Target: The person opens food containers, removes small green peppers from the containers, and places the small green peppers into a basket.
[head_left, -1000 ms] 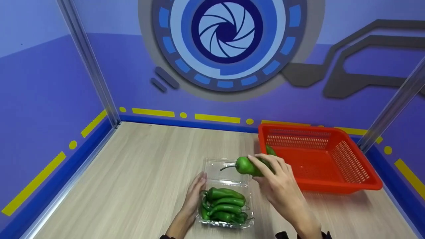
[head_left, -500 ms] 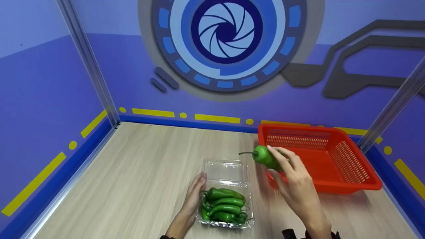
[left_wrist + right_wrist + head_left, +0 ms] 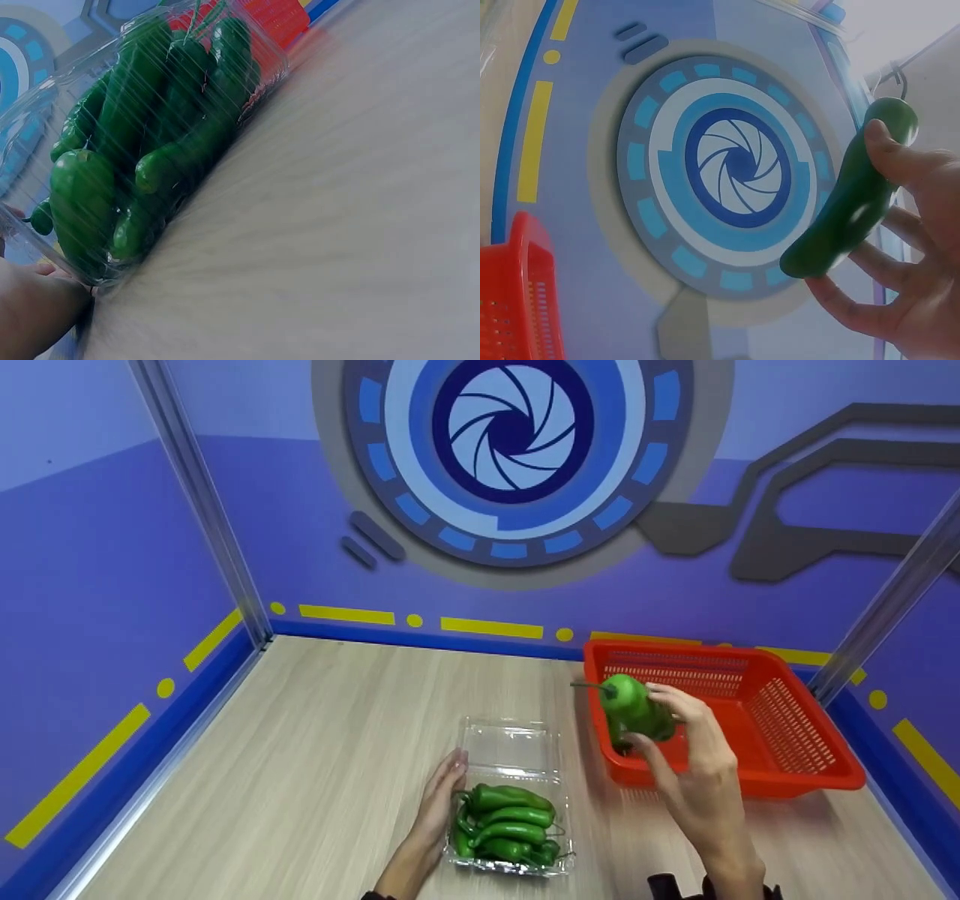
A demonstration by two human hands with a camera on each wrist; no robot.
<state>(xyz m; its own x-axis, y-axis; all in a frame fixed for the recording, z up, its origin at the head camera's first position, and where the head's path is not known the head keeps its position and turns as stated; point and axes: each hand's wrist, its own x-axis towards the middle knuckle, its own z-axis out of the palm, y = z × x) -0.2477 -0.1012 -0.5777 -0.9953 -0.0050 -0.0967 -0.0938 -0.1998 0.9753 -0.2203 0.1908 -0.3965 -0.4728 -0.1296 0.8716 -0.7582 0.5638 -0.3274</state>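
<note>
By basket [image 3: 742,777]: right hand [image 3: 703,776] grips one pepper [image 3: 634,706]; left hand [image 3: 439,799] (straight-fingered) touches one box [image 3: 511,750].

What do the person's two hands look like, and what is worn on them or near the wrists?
Left hand and right hand are both bare: no glove or ring shows. A dark edge borders the left forearm; near the right wrist are a small black piece and dark material. Sleeve or strap, I cannot tell.
</note>
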